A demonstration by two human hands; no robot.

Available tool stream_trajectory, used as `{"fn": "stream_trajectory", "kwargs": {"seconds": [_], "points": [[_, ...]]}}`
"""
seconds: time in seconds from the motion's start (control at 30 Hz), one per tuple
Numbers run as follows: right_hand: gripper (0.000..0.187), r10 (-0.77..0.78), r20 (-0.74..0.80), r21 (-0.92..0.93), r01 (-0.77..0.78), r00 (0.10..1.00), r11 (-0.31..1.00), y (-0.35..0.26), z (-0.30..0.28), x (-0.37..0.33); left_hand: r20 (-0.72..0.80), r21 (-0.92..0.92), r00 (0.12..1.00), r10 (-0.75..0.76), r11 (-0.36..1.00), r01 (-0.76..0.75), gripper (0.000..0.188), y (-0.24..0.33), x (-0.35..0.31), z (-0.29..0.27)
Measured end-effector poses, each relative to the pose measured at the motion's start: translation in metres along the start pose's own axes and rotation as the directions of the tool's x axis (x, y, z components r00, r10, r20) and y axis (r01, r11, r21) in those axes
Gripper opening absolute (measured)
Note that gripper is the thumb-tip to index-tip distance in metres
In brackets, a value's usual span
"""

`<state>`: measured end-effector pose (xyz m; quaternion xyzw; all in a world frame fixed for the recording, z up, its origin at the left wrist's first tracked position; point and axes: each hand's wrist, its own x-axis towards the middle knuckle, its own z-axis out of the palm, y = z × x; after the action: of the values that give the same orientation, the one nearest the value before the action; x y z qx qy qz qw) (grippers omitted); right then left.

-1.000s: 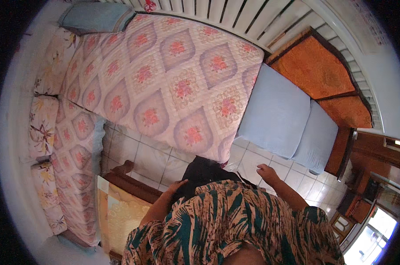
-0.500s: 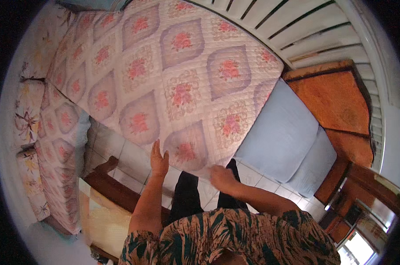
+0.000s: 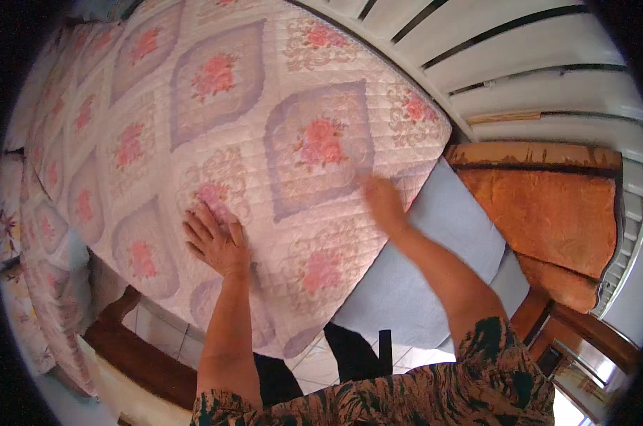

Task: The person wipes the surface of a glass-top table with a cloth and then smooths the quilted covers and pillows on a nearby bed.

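A pale pink quilted bedspread (image 3: 257, 142) with lilac diamond shapes and red flowers covers most of the bed before me. My left hand (image 3: 217, 243) lies on it, fingers spread and palm down, over a flower cluster. Farther right, my right hand (image 3: 385, 202) is over the bedspread near its right edge, smeared by motion. Its fingertips are too blurred to show whether they pinch the cloth. Beyond that edge, a light blue sheeted mattress (image 3: 407, 284) shows bare.
White slats (image 3: 527, 42) run along the upper right. An orange-brown folded blanket (image 3: 556, 213) with dark borders lies beside the mattress. A dark wooden piece (image 3: 144, 355) stands at lower left, near a second flowered cover (image 3: 45, 284). Wooden furniture (image 3: 584, 334) stands at lower right.
Both hands have moved from the bedspread's near edge forward onto its surface, the left now flat on it. I lean closer, and the bedspread's near corner now appears lower in view.
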<state>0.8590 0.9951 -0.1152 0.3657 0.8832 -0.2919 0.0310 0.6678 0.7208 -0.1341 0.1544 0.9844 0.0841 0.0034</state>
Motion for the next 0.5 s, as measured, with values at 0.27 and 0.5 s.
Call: {"fn": "stream_trajectory", "kwargs": {"seconds": [0.27, 0.5], "points": [[0.036, 0.200, -0.372, -0.351, -0.337, 0.906, 0.874, 0.134, -0.102, 0.114, -0.033, 0.092, 0.999, 0.011, 0.996, -0.008, 0.062, 0.016, 0.002, 0.005], [0.028, 0.486, -0.274, 0.331, -0.393, 0.830, 0.858, 0.127, -0.106, 0.132, -0.055, 0.098, 0.998, 0.026, 0.995, -0.021, 0.063, 0.015, 0.003, 0.008]]}}
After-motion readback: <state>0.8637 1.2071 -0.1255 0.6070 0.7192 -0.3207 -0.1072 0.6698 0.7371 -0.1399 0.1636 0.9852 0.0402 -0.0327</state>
